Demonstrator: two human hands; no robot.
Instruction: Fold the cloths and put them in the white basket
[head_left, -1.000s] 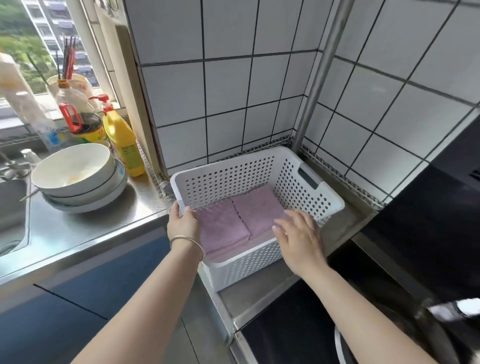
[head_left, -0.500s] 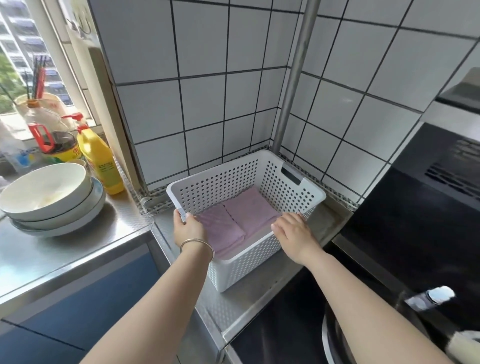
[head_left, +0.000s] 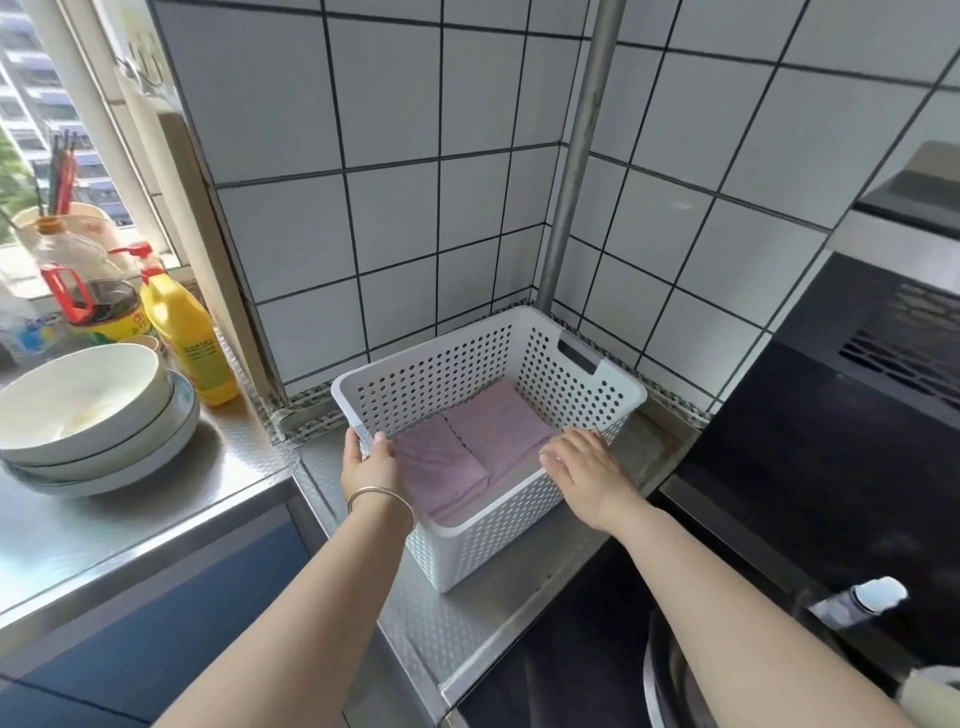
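Folded pink cloths side by side in white basket, left hand gripping its rim, right hand resting loosely there; task seemingly done.

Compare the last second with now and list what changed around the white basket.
Little changed. The right hand, a second ago raised just over the near rim, now rests on it. The camera tilted up and back, which shifts everything in view. Unchanged: the left hand grips the near left corner of the white basket, two folded purple cloths lie side by side inside, and the stacked bowls have not moved.
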